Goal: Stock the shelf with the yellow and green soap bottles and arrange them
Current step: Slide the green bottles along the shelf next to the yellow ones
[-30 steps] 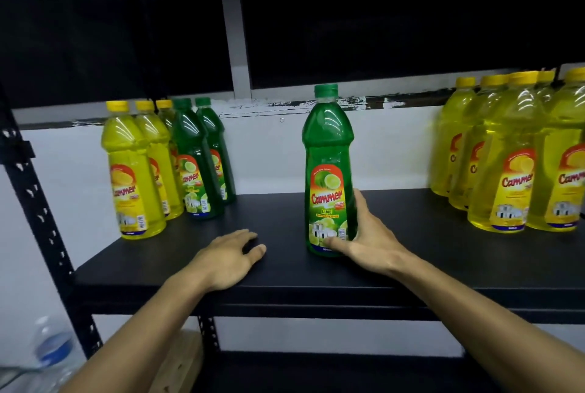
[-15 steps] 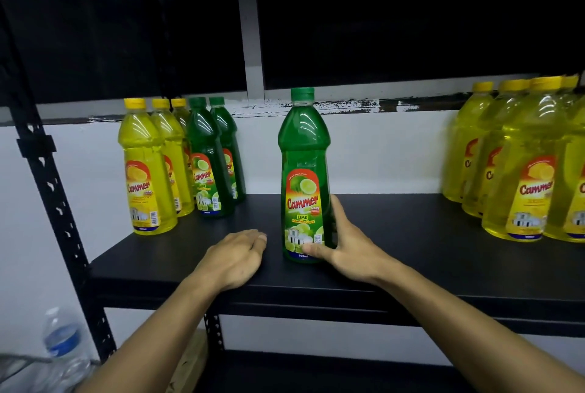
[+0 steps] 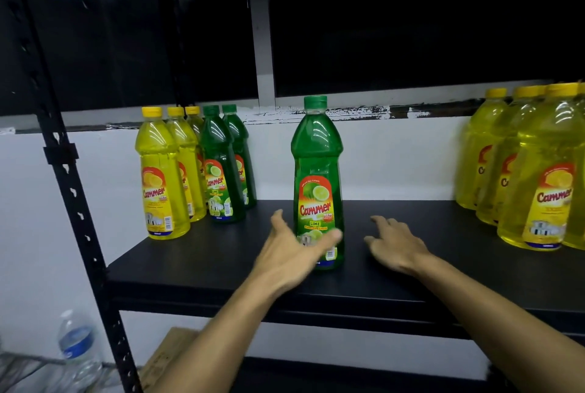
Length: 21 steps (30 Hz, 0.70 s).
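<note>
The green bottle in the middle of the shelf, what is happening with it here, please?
A person is stocking a black shelf with soap. The lone green bottle stands upright mid-shelf. The left hand reaches open around its base, thumb across the label; the right hand is open beside it, apart. Yellow and green bottles stand left, yellow bottles right.

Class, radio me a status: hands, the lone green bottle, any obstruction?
Left hand open, reaching at green bottle. Right hand open, beside it, apart. Bottle upright mid-shelf. Nothing in the way.
</note>
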### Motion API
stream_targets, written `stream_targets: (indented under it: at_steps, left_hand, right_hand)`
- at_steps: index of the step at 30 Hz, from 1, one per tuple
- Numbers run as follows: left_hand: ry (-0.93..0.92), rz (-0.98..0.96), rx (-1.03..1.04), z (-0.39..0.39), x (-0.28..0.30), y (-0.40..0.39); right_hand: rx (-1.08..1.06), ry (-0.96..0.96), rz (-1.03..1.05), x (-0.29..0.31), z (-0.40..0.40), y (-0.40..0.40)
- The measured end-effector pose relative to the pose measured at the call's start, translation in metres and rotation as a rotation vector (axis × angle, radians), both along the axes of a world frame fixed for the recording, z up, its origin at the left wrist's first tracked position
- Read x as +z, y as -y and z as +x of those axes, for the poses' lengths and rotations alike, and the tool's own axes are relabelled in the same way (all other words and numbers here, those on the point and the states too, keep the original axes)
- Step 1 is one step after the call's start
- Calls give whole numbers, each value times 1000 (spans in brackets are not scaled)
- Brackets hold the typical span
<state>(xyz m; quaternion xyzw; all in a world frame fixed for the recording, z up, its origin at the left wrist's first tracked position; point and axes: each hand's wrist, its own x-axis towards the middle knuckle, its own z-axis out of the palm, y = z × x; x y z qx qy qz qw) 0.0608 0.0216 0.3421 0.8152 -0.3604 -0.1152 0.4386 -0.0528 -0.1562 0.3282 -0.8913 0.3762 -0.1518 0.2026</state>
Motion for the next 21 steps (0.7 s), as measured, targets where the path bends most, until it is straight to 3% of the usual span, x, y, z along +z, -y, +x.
stream_targets:
  at_steps: [2,6,21]
  left_hand:
    - [17,4,97,-15,-6,19]
    - [161,35,276,-26,-11,35]
    - [140,1,454,88,-6,-42]
  right_hand:
    - [-8,-136,-72,-5,3,0]
    - [22,-210,-113,-10,11,4]
    - [136,-173,-64,-11,46,-21]
